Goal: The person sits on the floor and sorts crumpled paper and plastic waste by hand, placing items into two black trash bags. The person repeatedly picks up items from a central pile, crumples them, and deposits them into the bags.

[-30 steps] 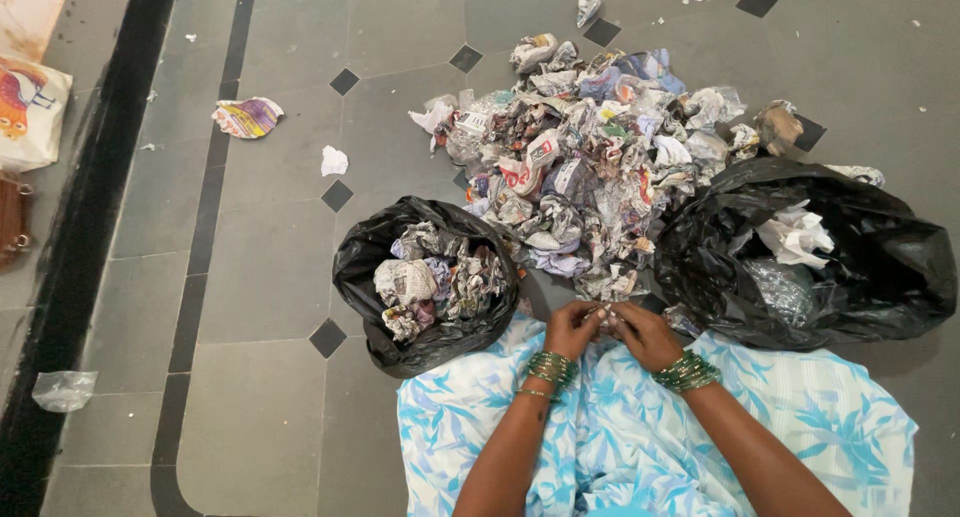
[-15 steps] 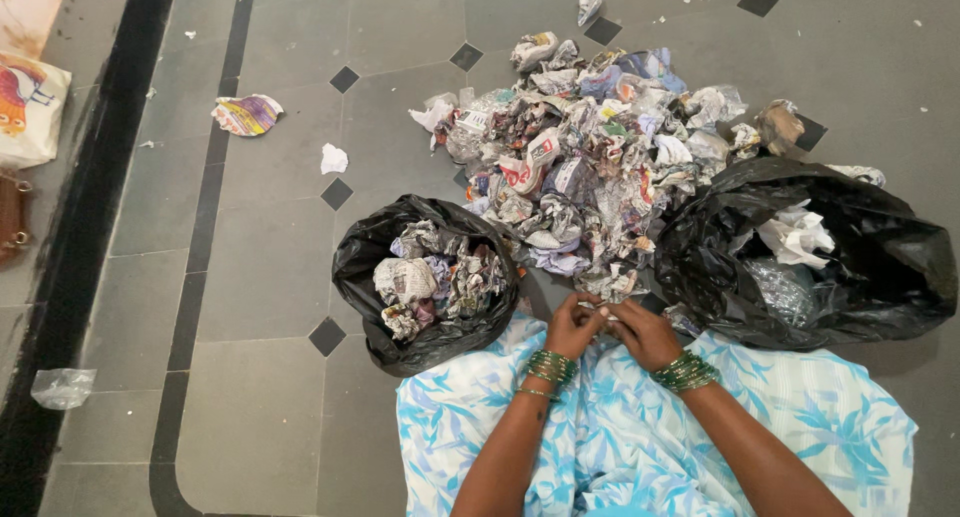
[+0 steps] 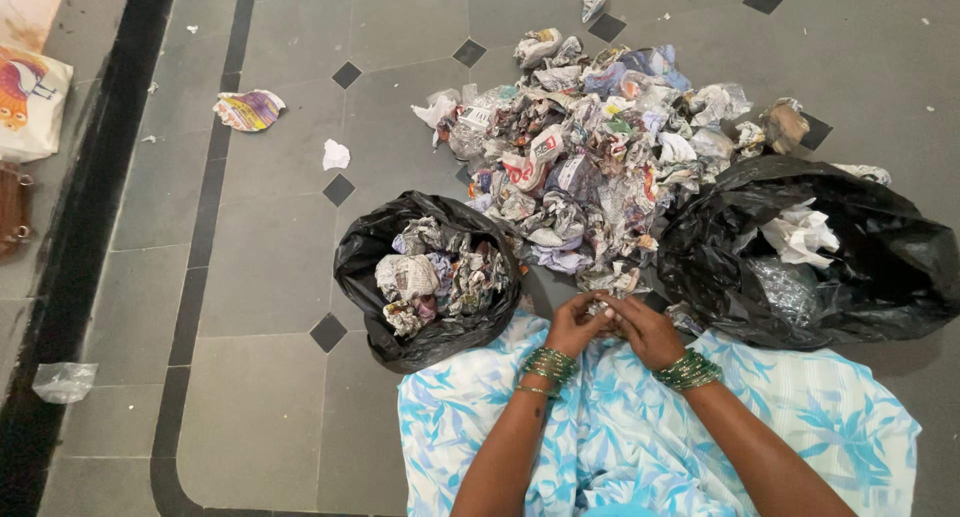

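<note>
Both hands, left (image 3: 572,326) and right (image 3: 648,332), pinched together on a small paper scrap (image 3: 600,304) above the lap, just below the heap of crumpled paper (image 3: 600,147), between two black bags (image 3: 372,267) (image 3: 880,267).

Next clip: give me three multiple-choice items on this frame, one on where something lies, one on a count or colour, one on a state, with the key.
1. Where does the pile of crumpled paper lie?
A. on the floor beyond the two bags
B. on the person's lap
C. inside the right bag

2. How many black plastic bags stand open on the floor?
A. one
B. two
C. four

3. How full is the left bag?
A. empty
B. tied shut
C. filled near its rim with crumpled paper

Key: 1 A, the pile spreads over the grey tiles past both bags. 2 B, the left bag and the right bag flank the left hand and right hand. 3 C, paper wads reach its mouth.
</note>
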